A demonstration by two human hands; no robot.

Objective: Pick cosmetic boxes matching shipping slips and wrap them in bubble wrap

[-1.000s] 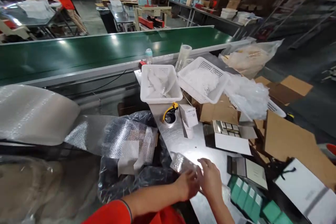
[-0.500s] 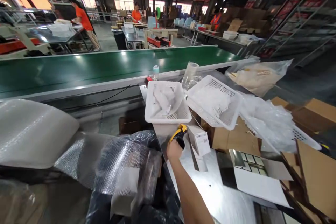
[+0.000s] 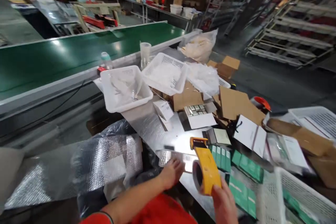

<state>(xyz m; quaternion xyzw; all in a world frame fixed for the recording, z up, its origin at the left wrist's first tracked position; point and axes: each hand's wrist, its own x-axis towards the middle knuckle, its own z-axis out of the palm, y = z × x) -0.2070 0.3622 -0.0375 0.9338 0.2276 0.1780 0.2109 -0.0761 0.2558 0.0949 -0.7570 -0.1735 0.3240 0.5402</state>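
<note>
My right hand (image 3: 224, 199) grips a yellow tape dispenser (image 3: 208, 169) above the metal table (image 3: 147, 120). Left of it, my left hand (image 3: 172, 173) rests on a clear, plastic-wrapped package (image 3: 187, 161) lying near the table's front edge. The fingers of my left hand are bent over the package and slightly blurred. Green boxes (image 3: 243, 194) lie just right of the dispenser. An open white box (image 3: 202, 120) with small, pale-topped items sits beyond it.
Two white baskets (image 3: 109, 91) (image 3: 181, 87) stand at the table's back, beside the green conveyor (image 3: 78, 54). Bubble wrap (image 3: 97, 161) lies at the left. Cardboard (image 3: 233, 103), a white bag (image 3: 248, 134) and another white basket (image 3: 279, 196) crowd the right side.
The view has swung right, bringing the green boxes into sight. The yellow dispenser has moved from the table's left edge to the front. Both hands now show; a package is under the left one.
</note>
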